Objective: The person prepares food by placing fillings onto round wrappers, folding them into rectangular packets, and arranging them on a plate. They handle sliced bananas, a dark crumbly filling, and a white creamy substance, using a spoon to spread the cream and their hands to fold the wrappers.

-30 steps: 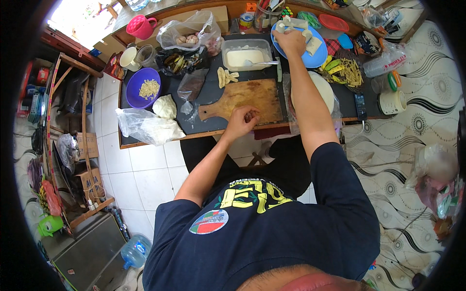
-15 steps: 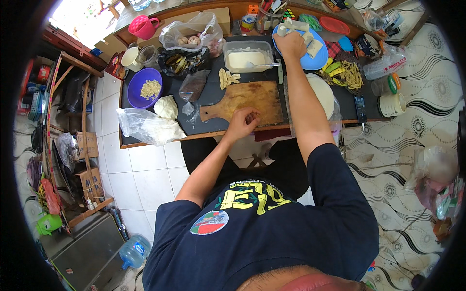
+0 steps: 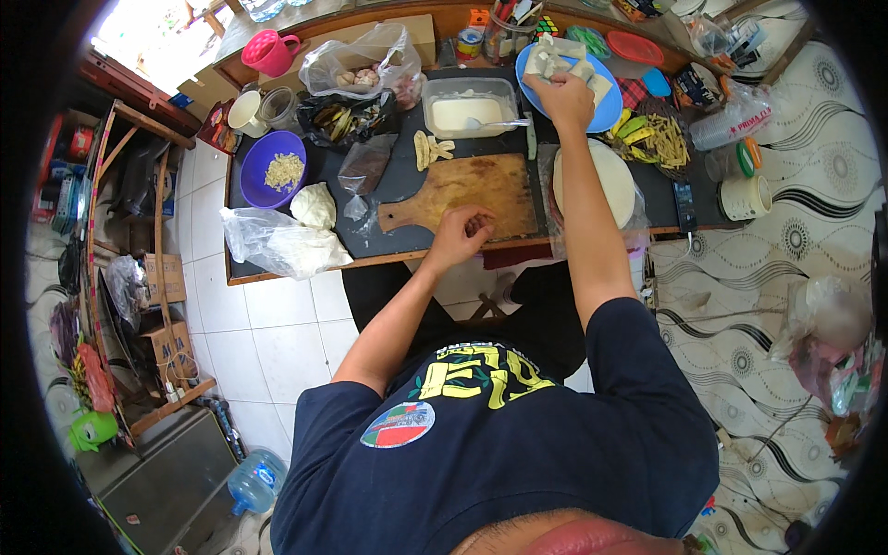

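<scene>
My right hand (image 3: 566, 100) reaches over the blue plate (image 3: 606, 116) at the far right of the table. Its fingers are closed at the near end of a pale wrapped roll (image 3: 544, 63), among several similar rolls piled there. My left hand (image 3: 460, 233) rests at the front of the wooden cutting board (image 3: 486, 185), fingers loosely curled with nothing seen in them. Peeled banana pieces (image 3: 431, 150) lie just behind the board. Under my right forearm sits a stack of round white wrappers (image 3: 606, 180) on clear plastic.
Behind the board stands a clear tub of pale batter (image 3: 458, 116) with a spoon; a knife (image 3: 531, 141) lies beside it. Leftward are a purple bowl (image 3: 252, 176), a dough-like lump (image 3: 314, 205) and plastic bags. Banana peels (image 3: 661, 139) and a phone (image 3: 684, 205) lie right.
My right hand has drawn back slightly toward me and to the right over the plate, uncovering more of the rolls. My left hand stays on the board.
</scene>
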Motion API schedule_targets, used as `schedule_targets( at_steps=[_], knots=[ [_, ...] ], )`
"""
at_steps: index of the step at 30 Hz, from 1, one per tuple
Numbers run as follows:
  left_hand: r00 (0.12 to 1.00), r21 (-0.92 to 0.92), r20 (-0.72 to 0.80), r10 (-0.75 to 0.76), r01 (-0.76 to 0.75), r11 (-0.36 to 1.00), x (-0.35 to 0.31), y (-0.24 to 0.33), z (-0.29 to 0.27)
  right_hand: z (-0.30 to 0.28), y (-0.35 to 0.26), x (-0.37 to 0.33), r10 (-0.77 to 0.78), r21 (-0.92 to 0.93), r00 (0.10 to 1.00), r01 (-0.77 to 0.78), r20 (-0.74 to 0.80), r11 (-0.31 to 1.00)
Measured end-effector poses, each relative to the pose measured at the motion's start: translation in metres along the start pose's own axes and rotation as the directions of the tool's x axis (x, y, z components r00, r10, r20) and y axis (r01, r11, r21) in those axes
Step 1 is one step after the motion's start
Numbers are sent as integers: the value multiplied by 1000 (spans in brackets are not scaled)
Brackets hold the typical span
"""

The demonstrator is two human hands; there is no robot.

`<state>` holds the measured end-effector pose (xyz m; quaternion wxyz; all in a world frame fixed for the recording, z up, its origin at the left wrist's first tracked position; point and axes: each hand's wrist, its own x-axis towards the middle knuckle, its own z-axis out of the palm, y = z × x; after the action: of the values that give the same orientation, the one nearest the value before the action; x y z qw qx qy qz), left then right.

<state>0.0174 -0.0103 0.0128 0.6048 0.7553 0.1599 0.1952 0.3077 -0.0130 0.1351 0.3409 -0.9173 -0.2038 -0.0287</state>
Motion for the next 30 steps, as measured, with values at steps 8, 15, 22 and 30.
schedule_targets(
  at_steps=[8,15,22,30],
  knots=[
    [1000,-22,-6,-28,28,999,-2,-2,2,-7,24,-69,-264,186,959,280,-108,942],
    [999,-9,-50,-18,18,1000,-1,0,2,-4,-8,-1,50,-37,998,-52,-45,998],
    [999,5,-27,29,-29,1000,0,-9,1,19,-24,18,172,1,985,-172,-35,985],
    [1000,-9,-12,3,-3,1000,-3,-8,0,29,-13,21,18,-104,991,-33,-135,994]
  ],
)
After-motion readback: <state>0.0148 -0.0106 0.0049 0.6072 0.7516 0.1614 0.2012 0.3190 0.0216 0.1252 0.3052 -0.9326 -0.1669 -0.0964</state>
